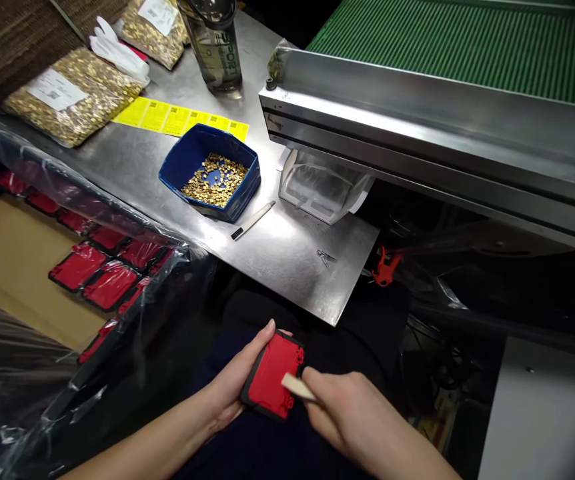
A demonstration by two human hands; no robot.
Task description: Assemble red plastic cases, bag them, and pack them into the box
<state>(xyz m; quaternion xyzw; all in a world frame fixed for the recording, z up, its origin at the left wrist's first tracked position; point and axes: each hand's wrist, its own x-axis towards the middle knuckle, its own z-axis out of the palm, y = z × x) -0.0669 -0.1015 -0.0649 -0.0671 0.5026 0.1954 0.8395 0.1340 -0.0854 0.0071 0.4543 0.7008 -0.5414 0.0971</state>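
And here the red case [273, 373] is held over the lap, just off the near edge of the metal table [302, 273], its black rim cradled in the left hand [235, 383], which is partly curled, with the thumb laid along the side and most of the fingers hidden underneath. By the right hand [345, 400], closed into a loose fist, a pale tool [293, 385] is gripped, its blunt end pointed across the red face (whether the surface is actually touched cannot be told from this angle). Up on the table, the blue bin [180, 167] is part-filled with small gold-coloured pieces [217, 190], and just beside it a slim pale-handled implement [253, 221] is laid at a slant. Behind the bin a yellow label strip [137, 115] is stretched out, overlapped at one end by a bag [75, 120] packed with similar pieces. To the right, a clear tray [317, 190] is tucked partly under the frame of the green conveyor [457, 47], while down on the left more red cases [111, 283] are seen lying on cardboard [17, 260] amid clear plastic sheeting.
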